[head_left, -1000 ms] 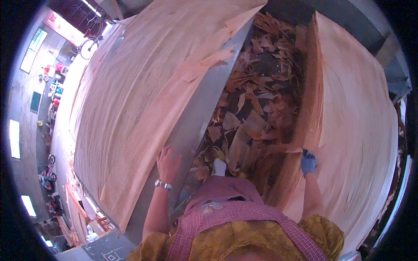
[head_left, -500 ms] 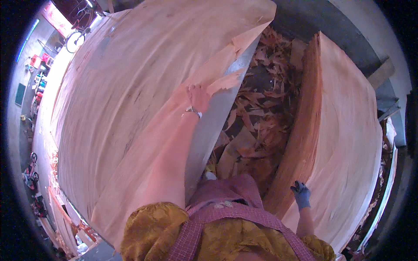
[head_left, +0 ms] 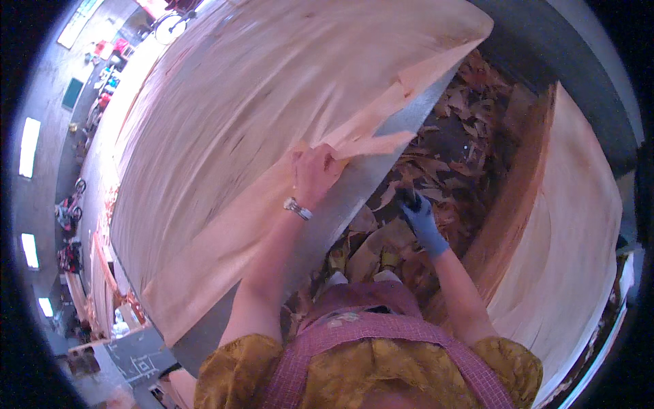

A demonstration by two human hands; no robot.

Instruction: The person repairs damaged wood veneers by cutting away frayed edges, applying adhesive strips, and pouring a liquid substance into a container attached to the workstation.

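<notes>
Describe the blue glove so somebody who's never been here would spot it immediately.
Start at the big wood stack filling the right side, then look left to the wood scraps beside it. Above those scraps, the right hand wears the glove, blue, darkening toward the tips. It's the only glove in view; the left hand is bare.

A veneer sheet [head_left: 225,150] is laid over the table [head_left: 361,184], short of its right edge. Scraps [head_left: 429,167] are strewn between table and right-hand stack [head_left: 579,225].
</notes>
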